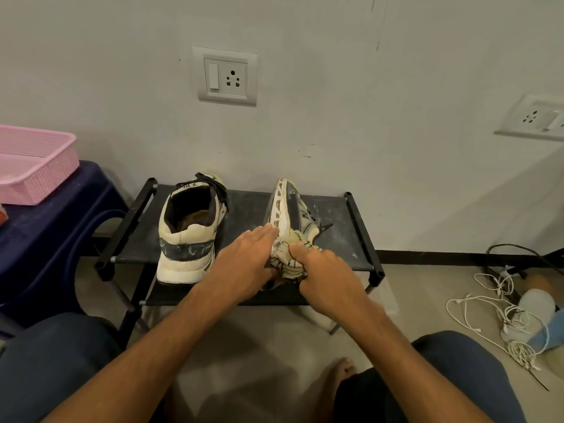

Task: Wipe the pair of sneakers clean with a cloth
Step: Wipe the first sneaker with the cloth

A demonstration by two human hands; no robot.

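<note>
Tipped sneaker lies on its side at the centre of the frame on a low black rack, its white sole turned toward the left of the picture and its navy-striped upper facing right. The person's left hand rests flat against that sole, fingers straight and held together, holding nothing. Just right of those fingers sits the cloth — a bunched, off-white rag with dark stitching — pressed onto the near end of the shoe. The right hand grips the cloth from the right, its fingers curled over the wad, so the rag sits wedged between the two hands and touches both. The upright sneaker stands on the left part of the same shelf, heel toward the camera, apart from both hands. At the left edge a pink basket sits on a dark blue stool; a wall socket is mounted above the rack, and white cables lie tangled on the floor at lower right.
</note>
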